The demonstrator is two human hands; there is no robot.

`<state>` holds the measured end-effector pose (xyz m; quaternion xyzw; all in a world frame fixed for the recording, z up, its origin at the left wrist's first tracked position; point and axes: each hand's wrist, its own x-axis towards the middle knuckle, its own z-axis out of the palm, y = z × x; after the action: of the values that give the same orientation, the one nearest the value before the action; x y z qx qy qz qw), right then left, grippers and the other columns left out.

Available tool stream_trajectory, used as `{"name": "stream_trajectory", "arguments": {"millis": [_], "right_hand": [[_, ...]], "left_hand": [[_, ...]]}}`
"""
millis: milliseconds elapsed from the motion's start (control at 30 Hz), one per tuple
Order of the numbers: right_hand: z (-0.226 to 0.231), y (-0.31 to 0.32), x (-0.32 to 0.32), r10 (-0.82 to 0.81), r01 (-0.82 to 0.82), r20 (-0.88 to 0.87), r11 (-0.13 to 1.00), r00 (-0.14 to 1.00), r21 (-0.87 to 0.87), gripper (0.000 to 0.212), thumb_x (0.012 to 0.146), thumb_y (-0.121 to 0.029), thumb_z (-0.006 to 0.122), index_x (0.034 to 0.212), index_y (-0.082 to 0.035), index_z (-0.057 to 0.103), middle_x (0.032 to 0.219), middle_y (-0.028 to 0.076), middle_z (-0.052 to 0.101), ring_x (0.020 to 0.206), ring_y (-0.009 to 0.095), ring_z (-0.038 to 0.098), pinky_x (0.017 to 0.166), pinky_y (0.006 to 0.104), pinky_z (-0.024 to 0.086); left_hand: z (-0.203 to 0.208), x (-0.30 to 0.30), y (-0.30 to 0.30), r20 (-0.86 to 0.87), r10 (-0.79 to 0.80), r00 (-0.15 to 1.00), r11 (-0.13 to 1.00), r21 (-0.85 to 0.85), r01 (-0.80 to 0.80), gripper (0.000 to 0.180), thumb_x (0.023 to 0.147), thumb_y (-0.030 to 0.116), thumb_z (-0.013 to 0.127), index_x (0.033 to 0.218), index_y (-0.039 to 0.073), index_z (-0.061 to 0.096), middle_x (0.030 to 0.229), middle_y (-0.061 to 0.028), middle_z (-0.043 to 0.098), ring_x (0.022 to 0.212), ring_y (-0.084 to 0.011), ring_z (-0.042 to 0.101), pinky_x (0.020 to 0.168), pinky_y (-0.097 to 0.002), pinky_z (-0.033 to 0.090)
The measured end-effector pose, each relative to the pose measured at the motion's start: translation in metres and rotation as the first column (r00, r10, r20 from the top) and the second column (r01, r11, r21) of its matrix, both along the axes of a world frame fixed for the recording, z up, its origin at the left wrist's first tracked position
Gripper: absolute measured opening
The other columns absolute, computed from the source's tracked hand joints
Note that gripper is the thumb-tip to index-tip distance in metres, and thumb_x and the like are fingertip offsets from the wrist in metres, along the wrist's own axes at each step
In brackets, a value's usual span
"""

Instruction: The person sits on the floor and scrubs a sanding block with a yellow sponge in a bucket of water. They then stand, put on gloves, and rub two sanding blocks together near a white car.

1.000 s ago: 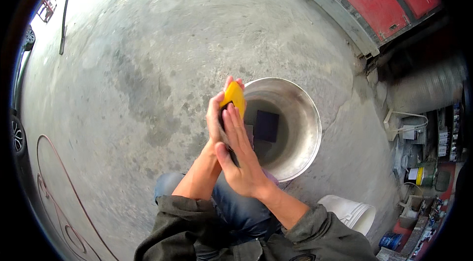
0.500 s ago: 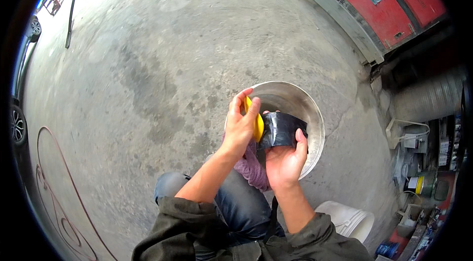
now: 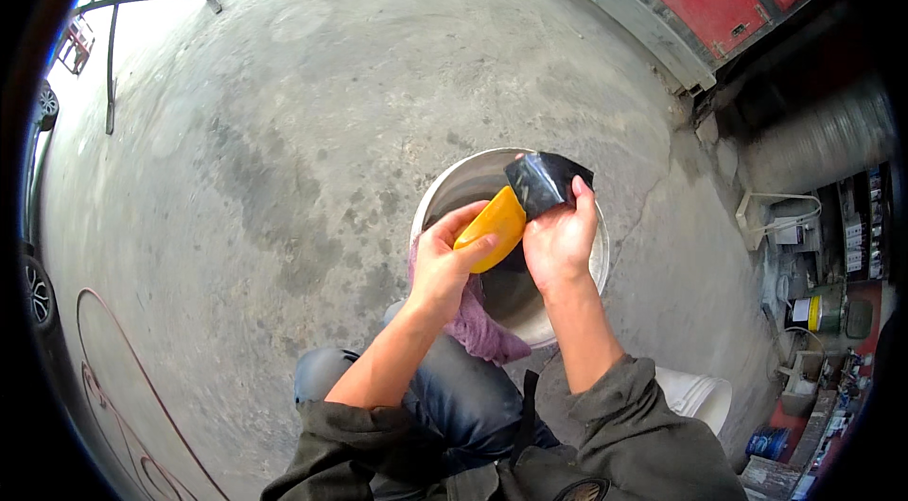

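My left hand (image 3: 443, 263) holds a yellow, half-moon-shaped block (image 3: 496, 232), thumb on its face and fingers behind. In my right hand (image 3: 564, 242) is a black, glossy sheet (image 3: 549, 181) that looks like wet sandpaper; my thumb presses its right edge. The block's upper end meets or overlaps the sheet's lower left corner. Both hands are over a round metal bucket (image 3: 603, 260), whose inside they partly hide. Draped across the bucket's near left rim, a purple cloth (image 3: 484, 329) hangs beside my knee.
A white bucket (image 3: 702, 399) lies tipped by my right sleeve. Tools and tins crowd a shelf (image 3: 815, 378) at the right, below a red cabinet (image 3: 695, 0). A thin hose (image 3: 123, 350) loops over the concrete floor at the left, near car wheels (image 3: 38, 293).
The black sheet has risen away from me, toward the bucket's far rim. The yellow block has turned from edge-on to show its broad face. The whole view has shifted slightly.
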<state>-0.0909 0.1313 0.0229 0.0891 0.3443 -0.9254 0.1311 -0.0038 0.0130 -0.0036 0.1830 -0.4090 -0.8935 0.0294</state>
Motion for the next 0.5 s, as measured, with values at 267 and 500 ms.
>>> {"name": "stream_trajectory", "arguments": {"millis": [267, 500], "right_hand": [[0.005, -0.003, -0.016, 0.003, 0.119, -0.300, 0.914, 0.954, 0.387, 0.046, 0.104, -0.030, 0.050, 0.135, 0.003, 0.053, 0.129, 0.008, 0.060, 0.116, 0.016, 0.056, 0.104, 0.0330, 0.041], [-0.014, -0.055, 0.042, 0.754, 0.360, -0.385, 0.211, 0.532, 0.909, 0.053, 0.103, -0.023, 0.052, 0.149, 0.000, 0.040, 0.154, 0.023, 0.039, 0.148, 0.033, 0.029, 0.120, 0.0395, 0.024]], "left_hand": [[0.007, -0.005, -0.005, -0.252, -0.078, 0.964, 0.808, 0.550, 0.209, 0.061, 0.087, 0.005, 0.046, 0.147, 0.002, 0.040, 0.151, -0.0108, 0.044, 0.138, -0.0246, 0.044, 0.114, -0.0463, 0.039], [0.008, -0.007, -0.008, -0.117, 0.176, 0.977, 0.746, 0.664, -0.055, 0.060, 0.102, 0.049, 0.040, 0.142, 0.005, 0.045, 0.145, -0.0132, 0.049, 0.129, -0.0293, 0.050, 0.110, -0.0450, 0.040]]}}
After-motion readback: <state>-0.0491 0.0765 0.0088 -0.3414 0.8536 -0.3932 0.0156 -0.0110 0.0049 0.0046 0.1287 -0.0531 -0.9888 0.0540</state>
